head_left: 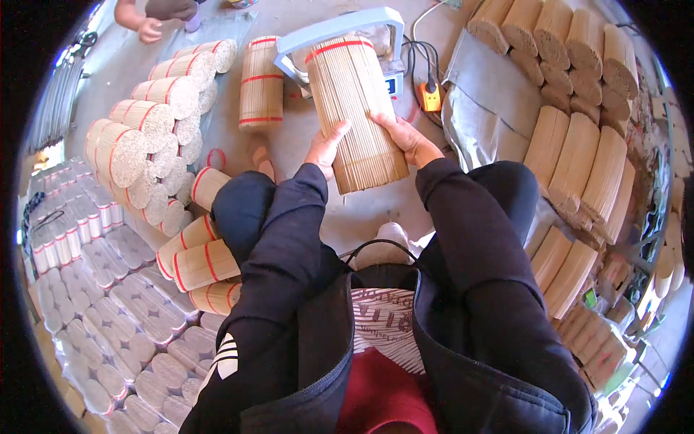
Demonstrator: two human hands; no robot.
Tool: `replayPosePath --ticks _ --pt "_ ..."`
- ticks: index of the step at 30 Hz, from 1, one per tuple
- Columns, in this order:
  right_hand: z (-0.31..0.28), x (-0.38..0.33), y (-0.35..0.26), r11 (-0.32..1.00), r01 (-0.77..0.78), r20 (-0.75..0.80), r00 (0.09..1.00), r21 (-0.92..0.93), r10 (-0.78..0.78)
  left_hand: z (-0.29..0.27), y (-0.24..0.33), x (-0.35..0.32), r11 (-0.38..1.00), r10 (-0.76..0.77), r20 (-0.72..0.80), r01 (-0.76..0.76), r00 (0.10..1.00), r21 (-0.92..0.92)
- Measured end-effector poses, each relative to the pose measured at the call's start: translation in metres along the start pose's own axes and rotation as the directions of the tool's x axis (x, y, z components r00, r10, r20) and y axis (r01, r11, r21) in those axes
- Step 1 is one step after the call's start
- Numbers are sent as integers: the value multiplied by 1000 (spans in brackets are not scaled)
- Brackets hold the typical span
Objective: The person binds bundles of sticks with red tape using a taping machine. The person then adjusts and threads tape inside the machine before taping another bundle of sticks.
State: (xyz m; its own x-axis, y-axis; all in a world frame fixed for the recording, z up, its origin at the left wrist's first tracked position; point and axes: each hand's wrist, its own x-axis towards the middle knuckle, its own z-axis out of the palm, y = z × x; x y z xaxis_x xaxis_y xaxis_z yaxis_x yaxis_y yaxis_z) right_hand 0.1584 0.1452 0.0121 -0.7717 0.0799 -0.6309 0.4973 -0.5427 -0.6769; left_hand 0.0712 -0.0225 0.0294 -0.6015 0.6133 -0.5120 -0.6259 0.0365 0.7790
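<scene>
While the person sat with knees drawn up on the pale concrete floor [361, 217], both hands gripped one tall round bundle of thin tan bamboo sticks [356, 108], bound near its top by a red band. The left hand [325, 148] pressed its fingers against the bundle's lower left side, and the right hand [407, 137] wrapped the lower right side, thumb on the sticks. The bundle stood nearly upright, tilted slightly, just in front of a light blue frame machine [340, 29] with an orange plug [431, 95] and black cables beside it. A second red-banded stick bundle [261, 83] stood upright to the left, apart from the held one. Farther left, a stack of finished bundles lying on their sides [148, 137] showed their round cut ends, and white wrapped packs [108, 289] lay in rows below them. Unbound stick bundles [578, 152] were piled on the right. Another person's hand [150, 30] rested at the top left edge.
</scene>
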Motion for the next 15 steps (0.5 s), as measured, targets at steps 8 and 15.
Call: replayPosePath --ticks 8,15 --pt "11 -6 -2 999 42 -12 999 27 -42 -11 -6 4 996 -24 -22 22 999 -85" --pt "6 -5 -3 997 41 0 999 58 -41 -3 1 2 998 -59 -17 58 998 -22"
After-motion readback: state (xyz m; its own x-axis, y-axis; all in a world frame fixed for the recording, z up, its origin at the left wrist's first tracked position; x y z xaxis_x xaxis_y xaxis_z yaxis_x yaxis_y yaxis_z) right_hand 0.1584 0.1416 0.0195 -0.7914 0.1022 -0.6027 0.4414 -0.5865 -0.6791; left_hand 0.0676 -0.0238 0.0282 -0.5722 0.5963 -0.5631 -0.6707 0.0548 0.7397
